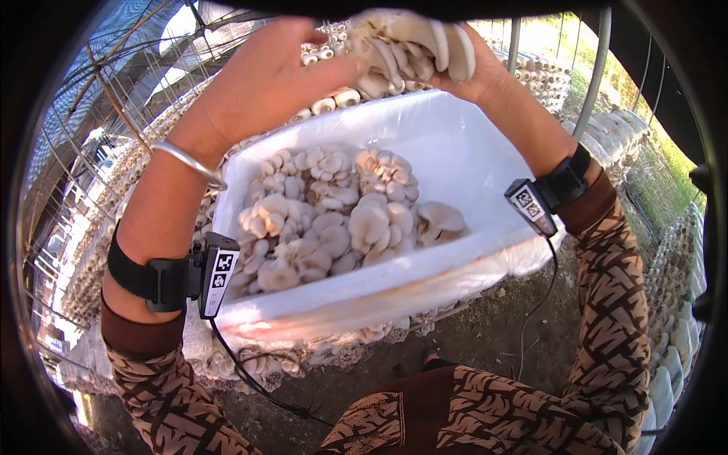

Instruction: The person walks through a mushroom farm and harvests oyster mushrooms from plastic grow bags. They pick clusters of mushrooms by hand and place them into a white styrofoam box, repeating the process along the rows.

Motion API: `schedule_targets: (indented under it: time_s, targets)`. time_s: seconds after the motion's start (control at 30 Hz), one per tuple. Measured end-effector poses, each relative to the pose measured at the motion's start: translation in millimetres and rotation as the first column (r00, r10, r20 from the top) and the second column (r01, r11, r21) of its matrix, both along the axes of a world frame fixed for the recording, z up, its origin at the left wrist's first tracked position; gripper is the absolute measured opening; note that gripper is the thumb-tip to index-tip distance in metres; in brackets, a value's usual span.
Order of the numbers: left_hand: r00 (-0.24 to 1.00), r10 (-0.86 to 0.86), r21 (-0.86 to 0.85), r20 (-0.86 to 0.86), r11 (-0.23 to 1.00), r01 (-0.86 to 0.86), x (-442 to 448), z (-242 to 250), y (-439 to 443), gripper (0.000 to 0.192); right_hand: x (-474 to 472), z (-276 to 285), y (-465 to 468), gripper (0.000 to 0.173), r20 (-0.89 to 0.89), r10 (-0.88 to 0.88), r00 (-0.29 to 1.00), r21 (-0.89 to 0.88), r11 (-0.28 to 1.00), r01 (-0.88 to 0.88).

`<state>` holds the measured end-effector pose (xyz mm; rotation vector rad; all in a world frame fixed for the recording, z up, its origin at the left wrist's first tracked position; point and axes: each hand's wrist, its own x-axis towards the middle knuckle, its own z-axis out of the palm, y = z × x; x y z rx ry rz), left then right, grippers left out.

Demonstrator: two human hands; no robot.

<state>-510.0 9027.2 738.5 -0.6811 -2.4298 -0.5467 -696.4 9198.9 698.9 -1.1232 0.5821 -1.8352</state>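
Observation:
A cluster of pale oyster mushrooms (406, 48) is held up at the top of the head view, above the far rim of a white foam box (466, 136). My right hand (478, 71) grips it from the right and below; most of the fingers are hidden behind the caps. On the other side, my left hand (273, 79) has its thumb stretched towards the cluster's left edge, with a gap between thumb and forefinger. Whether that thumb touches the mushrooms is hard to tell. Picked oyster mushroom clusters (330, 227) fill the box's left and middle part.
Stacked mushroom grow bags (96, 273) run along the left, and more stand behind the box (546, 79). Below the near wall, other mushroom clusters (278, 361) show. A metal pole (594, 74) rises at the right. Cables (537, 310) hang from both wrist-worn devices. Bare soil (483, 324) lies below.

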Motion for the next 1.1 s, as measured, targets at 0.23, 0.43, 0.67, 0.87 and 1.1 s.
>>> schedule_targets:
  time_s: [0.23,0.43,0.67,0.87,1.1]
  targets:
    - [0.815,0.575,-0.547,-0.066,0.662,-0.512,-136,-40,23,0.025,-136,-23,52,0.064,-0.25,-0.141,0.958,0.063,0.985,0.161]
    - [0.844,0.384,-0.781,0.374,0.621,0.064,-188,-154,57,0.042,-149,-46,52,0.04,-0.196,-0.386,0.902,0.339,0.836,0.431]
    - [0.731,0.416,-0.709,0.541,0.694,0.13,-158,-170,11,0.043,-156,-70,21,0.043,-0.456,-0.156,0.876,0.504,0.766,0.399]
    - [0.846,0.295,-0.631,0.444,0.773,0.061,-130,-178,-6,0.046,-133,-117,-5,0.06,-0.832,0.36,0.421,0.554,0.574,0.603]
    - [0.885,0.152,-0.32,0.439,0.947,-0.004,-81,-96,-48,0.061,-95,-168,-23,0.073,-0.661,0.202,0.723,0.75,0.191,0.633]
